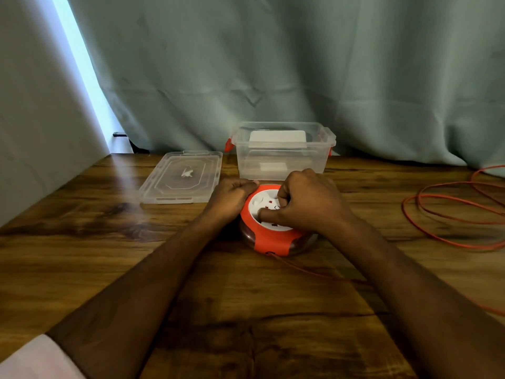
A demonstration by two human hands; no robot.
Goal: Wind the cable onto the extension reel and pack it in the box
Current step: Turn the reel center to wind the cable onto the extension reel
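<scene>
The round extension reel [269, 237], orange with a white socket face, lies flat on the wooden table [109, 255]. My left hand [232, 196] grips its left rim. My right hand [306, 201] rests closed on the white centre, fingers pressed into it. An orange cable [448, 214] leaves the reel's front edge, runs to the right under my right forearm and lies in loose loops at the table's right side. Behind the reel stands the clear plastic box [282, 162], open, with orange latches.
The box's clear lid [181, 177] lies flat to the left of the box. A grey-green curtain [273, 64] hangs right behind the table's far edge. A wall closes in the left side.
</scene>
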